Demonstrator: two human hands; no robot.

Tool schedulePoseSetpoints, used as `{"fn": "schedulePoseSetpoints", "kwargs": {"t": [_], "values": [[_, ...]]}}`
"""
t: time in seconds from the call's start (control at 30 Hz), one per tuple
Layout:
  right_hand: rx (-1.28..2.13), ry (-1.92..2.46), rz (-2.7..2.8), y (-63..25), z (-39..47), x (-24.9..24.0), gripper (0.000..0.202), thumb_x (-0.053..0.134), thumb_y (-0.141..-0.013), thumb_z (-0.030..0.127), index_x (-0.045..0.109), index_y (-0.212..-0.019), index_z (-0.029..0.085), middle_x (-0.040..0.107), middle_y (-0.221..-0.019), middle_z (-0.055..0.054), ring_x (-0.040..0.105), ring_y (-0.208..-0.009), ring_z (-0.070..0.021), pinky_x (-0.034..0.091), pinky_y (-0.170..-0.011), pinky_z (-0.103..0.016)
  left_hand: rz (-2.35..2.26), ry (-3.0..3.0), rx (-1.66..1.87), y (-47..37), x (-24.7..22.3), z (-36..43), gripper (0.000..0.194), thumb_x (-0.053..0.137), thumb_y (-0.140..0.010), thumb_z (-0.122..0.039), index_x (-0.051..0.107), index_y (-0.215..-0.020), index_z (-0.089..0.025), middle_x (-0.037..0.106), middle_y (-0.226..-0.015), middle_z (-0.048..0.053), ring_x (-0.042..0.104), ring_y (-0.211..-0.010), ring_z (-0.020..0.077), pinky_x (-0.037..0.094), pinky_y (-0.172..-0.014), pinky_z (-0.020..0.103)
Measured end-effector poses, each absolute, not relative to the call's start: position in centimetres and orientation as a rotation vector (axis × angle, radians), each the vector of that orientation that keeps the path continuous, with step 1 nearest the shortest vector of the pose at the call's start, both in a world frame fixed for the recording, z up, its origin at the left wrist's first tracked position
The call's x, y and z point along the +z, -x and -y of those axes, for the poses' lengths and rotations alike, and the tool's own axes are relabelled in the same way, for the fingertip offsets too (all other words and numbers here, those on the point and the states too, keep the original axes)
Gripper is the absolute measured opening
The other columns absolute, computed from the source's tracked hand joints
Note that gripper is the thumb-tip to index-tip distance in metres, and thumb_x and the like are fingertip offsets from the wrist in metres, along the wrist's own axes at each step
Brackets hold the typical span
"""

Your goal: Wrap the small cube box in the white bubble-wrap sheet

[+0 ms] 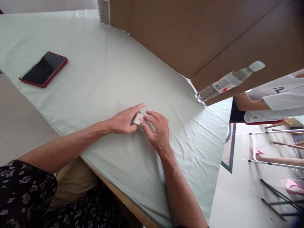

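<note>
Near the middle of the table, a small white rectangular pack [139, 119] with a faint reddish mark sits between my two hands. It may be a stack of cards, but its kind cannot be made out for sure. My left hand [124, 120] holds it from the left, thumb on the near side and fingers along the far side. From the right, my right hand [156, 128] closes thumb and index finger on its other end, with the remaining fingers curled. Part of the pack is hidden by the fingers.
A phone [45, 68] in a red case lies at the left on the pale tablecloth [95, 63]. A large cardboard panel [178, 34] stands at the back, with a clear plastic bottle [229, 83] against it. Another person's arm [254, 103] shows beyond, at the right.
</note>
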State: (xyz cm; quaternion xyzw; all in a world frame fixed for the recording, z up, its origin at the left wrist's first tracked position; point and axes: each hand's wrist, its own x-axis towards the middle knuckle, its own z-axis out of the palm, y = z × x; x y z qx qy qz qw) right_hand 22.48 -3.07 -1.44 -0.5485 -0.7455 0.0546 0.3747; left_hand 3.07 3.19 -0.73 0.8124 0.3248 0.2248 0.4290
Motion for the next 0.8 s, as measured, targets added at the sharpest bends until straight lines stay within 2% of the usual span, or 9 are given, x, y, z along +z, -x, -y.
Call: {"fn": "schedulePoseSetpoints", "kwargs": {"t": [0.1,0.3,0.43,0.67,0.73,0.8], "values": [[0.053,1.41,2.012,-22.7,3.0,-0.5,0.013,0.063,-0.096,0.035,0.074,-0.1,0.028,0.076,-0.119,-0.006,0.068,-0.114,-0.0259,0.045,-0.098,-0.046,-0.75,-2.099,0.654,-3.2,-1.5,-3.0,0.093,0.058,-0.072,-0.016,0.025,-0.159,-0.017,0.061,-0.132,0.013,0.056,-0.121,0.0272,0.046,-0.104,0.04],[-0.106,1.335,2.036,-22.4,3.0,-0.4,0.015,0.059,-0.097,0.025,0.07,-0.087,0.027,0.079,-0.111,-0.004,0.07,-0.109,-0.0244,0.042,-0.1,-0.046,-0.637,-2.217,0.744,-3.4,-2.4,-2.6,0.094,0.057,-0.073,-0.014,0.022,-0.16,-0.019,0.058,-0.136,0.014,0.056,-0.122,0.027,0.045,-0.107,0.043],[-0.042,1.398,1.828,-22.4,3.1,-0.6,0.018,0.052,-0.099,0.025,0.067,-0.09,0.025,0.076,-0.115,-0.007,0.07,-0.108,-0.0238,0.044,-0.1,-0.045,-0.574,-2.216,0.737,-3.6,-2.0,-2.2,0.093,0.059,-0.073,-0.014,0.024,-0.159,-0.021,0.06,-0.133,0.014,0.055,-0.124,0.0292,0.044,-0.109,0.048],[0.18,1.417,1.556,-23.4,3.0,0.5,0.015,0.051,-0.101,0.032,0.062,-0.093,0.024,0.073,-0.119,-0.008,0.068,-0.112,-0.0234,0.048,-0.1,-0.046,-0.662,-1.793,0.589,-4.1,-0.8,-1.3,0.087,0.069,-0.082,-0.038,0.029,-0.158,-0.02,0.045,-0.154,0.018,0.046,-0.14,0.0327,0.045,-0.109,0.045],[0.249,1.423,1.472,-23.8,2.9,0.7,0.017,0.052,-0.1,0.034,0.063,-0.092,0.024,0.072,-0.12,-0.009,0.068,-0.11,-0.0229,0.049,-0.099,-0.046,-0.636,-1.671,0.552,-4.2,-0.7,-1.3,0.089,0.07,-0.082,-0.043,0.029,-0.158,-0.02,0.049,-0.151,0.018,0.049,-0.139,0.0323,0.047,-0.106,0.043],[0.307,1.422,1.395,-24.3,2.7,0.8,0.018,0.054,-0.098,0.035,0.064,-0.09,0.023,0.072,-0.119,-0.009,0.068,-0.109,-0.0227,0.05,-0.099,-0.045,-0.579,-1.552,0.519,-4.2,-0.6,-1.4,0.092,0.071,-0.082,-0.047,0.029,-0.158,-0.019,0.06,-0.137,0.017,0.06,-0.125,0.0302,0.051,-0.098,0.04]]}}
